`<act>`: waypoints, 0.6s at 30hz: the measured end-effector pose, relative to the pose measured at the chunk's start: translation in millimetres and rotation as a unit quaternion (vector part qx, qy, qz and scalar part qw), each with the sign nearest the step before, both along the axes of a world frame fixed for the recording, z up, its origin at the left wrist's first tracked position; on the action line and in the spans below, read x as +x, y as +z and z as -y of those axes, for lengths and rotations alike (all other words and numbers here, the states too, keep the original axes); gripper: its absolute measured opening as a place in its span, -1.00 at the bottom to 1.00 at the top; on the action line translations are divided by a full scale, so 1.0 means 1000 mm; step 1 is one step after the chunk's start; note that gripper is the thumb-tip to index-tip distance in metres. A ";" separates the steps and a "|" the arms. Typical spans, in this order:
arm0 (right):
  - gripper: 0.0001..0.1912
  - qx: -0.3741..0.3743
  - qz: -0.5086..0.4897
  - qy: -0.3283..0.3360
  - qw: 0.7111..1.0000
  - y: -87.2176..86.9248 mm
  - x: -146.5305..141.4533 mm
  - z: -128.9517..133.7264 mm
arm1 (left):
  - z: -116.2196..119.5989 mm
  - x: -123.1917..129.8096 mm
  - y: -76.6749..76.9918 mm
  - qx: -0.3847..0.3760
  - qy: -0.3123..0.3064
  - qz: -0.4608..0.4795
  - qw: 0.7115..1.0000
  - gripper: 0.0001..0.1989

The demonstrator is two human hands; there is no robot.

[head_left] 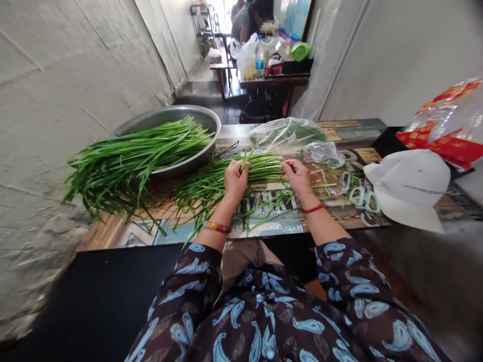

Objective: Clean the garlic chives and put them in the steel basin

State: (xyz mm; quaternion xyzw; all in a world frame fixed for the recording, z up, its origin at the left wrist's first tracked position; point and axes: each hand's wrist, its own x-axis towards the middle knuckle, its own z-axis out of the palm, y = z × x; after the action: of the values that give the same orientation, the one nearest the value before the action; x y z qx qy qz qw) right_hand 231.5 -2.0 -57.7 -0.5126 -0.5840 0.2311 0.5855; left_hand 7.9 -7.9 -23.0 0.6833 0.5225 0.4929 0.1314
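Long green garlic chives point(260, 166) lie in a loose bunch across the table before me, pale stem ends to the right. My left hand point(236, 180) is closed on a few stalks, which poke up past the thumb. At the stem ends, my right hand point(298, 177) has thumb and forefinger pinched together; whatever is between them is too small to make out. Left of the bunch, a large steel basin point(217, 133) holds a big heap of chives point(143, 146), leaves hanging over its rim. Loose stalks point(269, 206) are scattered near the table's front edge.
A clear plastic bag point(290, 131) with greens lies behind the bunch. To the right are scissors point(365, 199), a white cap point(411, 183) and a red-and-clear package point(447, 125). A wall point(75, 75) stands close on the left. Another table point(275, 83) and a person point(241, 25) are farther back.
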 end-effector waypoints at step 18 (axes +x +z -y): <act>-0.58 -0.090 -0.143 0.120 0.978 0.024 -0.010 0.022 | 0.008 0.004 0.001 -0.094 -0.111 -0.097 0.985 -0.72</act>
State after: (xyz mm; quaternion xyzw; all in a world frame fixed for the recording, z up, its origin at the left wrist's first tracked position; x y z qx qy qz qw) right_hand 221.6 -24.3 -33.7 -0.4512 -0.5279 0.4223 0.5826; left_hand 11.6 -15.9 -21.6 0.7664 0.4974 0.3552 0.1977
